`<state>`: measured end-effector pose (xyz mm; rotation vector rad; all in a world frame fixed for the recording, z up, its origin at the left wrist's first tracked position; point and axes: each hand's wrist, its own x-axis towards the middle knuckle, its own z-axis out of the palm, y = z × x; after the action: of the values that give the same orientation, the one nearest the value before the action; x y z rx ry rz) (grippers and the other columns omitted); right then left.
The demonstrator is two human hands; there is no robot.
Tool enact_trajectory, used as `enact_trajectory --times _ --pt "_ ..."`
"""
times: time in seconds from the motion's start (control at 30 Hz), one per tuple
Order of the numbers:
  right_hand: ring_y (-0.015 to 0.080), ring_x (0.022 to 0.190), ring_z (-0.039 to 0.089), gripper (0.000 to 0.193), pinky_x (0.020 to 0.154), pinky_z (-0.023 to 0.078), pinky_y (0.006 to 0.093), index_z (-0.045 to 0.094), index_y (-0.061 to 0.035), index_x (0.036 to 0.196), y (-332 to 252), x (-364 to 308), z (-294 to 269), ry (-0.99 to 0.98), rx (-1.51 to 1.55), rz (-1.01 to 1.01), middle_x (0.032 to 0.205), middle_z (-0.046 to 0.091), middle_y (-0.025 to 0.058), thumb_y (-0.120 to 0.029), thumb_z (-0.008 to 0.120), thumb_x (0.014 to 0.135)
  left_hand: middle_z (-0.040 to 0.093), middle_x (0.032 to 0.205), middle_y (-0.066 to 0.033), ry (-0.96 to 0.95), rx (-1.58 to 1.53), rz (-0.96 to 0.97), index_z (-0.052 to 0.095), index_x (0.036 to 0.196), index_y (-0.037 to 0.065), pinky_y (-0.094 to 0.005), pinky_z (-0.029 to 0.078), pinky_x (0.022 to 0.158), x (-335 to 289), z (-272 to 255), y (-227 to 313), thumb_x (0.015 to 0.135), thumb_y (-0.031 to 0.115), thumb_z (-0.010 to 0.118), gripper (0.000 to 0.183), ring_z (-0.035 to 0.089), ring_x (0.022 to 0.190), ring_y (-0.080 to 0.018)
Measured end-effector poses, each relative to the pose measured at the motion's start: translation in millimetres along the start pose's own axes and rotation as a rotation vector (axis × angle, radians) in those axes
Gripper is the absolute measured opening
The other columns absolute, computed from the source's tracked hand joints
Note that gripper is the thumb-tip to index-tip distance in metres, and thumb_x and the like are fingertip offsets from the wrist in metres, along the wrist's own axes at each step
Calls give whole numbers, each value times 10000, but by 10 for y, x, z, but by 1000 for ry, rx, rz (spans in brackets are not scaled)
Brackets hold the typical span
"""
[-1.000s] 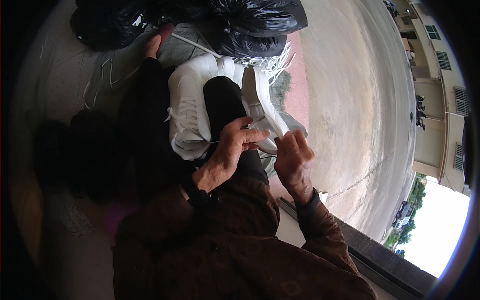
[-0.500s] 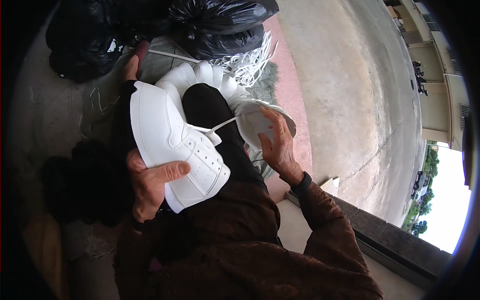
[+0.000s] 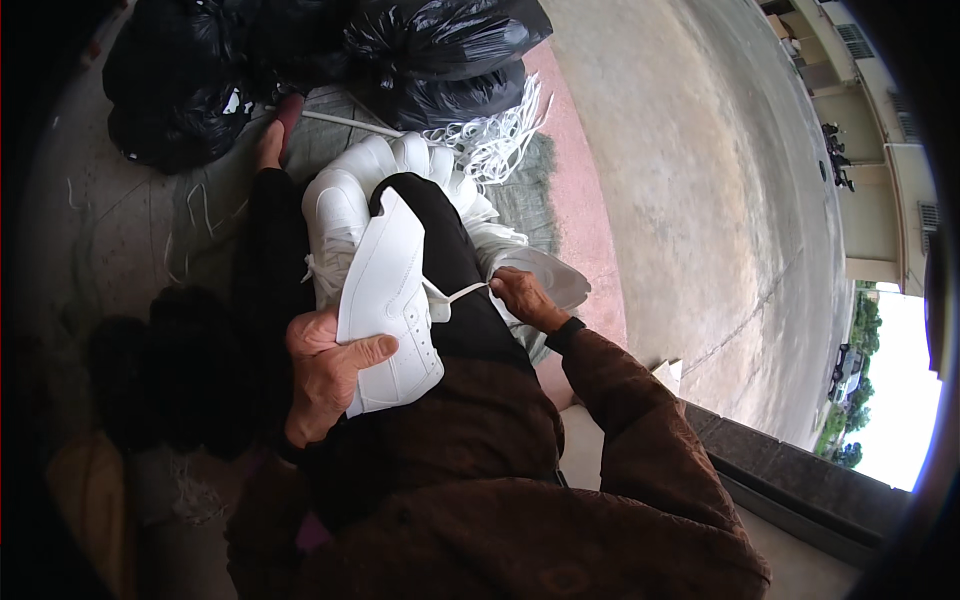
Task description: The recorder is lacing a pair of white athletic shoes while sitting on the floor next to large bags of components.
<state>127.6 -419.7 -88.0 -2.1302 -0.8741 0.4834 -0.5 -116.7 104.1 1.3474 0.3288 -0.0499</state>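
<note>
Reading clock directions from the middle of the view, a black plastic bag (image 3: 175, 95) is sitting toward 10 o'clock, and a foot in a dark red shoe (image 3: 290, 112) is resting just beside it. The left hand (image 3: 322, 372), toward 8 o'clock, is holding a white shoe (image 3: 380, 290) with its thumb pressing on the near side. The white shoe is leaning toward 9 o'clock, close to the centre; half a second ago it was facing the view more broadly and hiding most of the laced shoe (image 3: 330, 215) toward 10 o'clock, which is now showing behind it. More white shoes (image 3: 412, 152) are lying toward 11 o'clock, beyond the dark trouser leg (image 3: 430, 215).

A white lace (image 3: 463, 292) is stretching from the held shoe to the right hand (image 3: 528, 298), just toward 3 o'clock from the centre. That hand is now closing its fingers on the lace, whereas half a second ago it was spreading them. Another white shoe (image 3: 567, 282) is lying just behind it, toward 2 o'clock. A heap of laces (image 3: 510, 125) is spilling out toward 12 o'clock.
</note>
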Motion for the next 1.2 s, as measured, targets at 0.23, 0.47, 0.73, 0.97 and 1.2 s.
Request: enact_trajectory --times 0.23,0.47,0.73,0.97,1.2 --pt "379 697 590 214 648 471 448 561 -2 658 -833 -866 -206 98 -150 30 657 554 169 -66 679 825 748 928 -114 -163 173 58 707 1109 -27 -280 539 757 19 -60 -40 808 48 713 310 695 824 -157" --pt "413 931 631 146 787 506 439 644 -5 991 -539 -125 -89 62 -70 146 992 638 203 -49 639 853 747 914 -128 -99 120 -4 711 1093 -31 -296 553 748 178 -110 54 824 80 717 291 696 794 -158" --pt "282 947 647 526 764 569 361 575 -32 1201 -1954 47 -78 44 -73 -413 1234 598 122 -77 784 721 721 973 -162 214 -282 -96 649 1121 -70 -323 581 744 319 -824 -639 896 169 669 330 707 817 -211" --pt "316 958 672 446 798 568 369 608 -94 1175 -1906 305 274 -131 -25 -235 1145 641 88 -49 762 759 693 1024 -146 171 -486 -225 604 1182 -40 -345 586 759 602 -812 -670 924 255 667 397 703 860 -227" --pt "307 749 677 219 599 537 385 585 -97 1022 -2139 230 44 -261 -244 -241 927 611 76 -112 687 828 702 996 -110 118 -282 -172 628 1151 -47 -291 550 781 673 -910 -906 900 220 705 375 678 833 -171"
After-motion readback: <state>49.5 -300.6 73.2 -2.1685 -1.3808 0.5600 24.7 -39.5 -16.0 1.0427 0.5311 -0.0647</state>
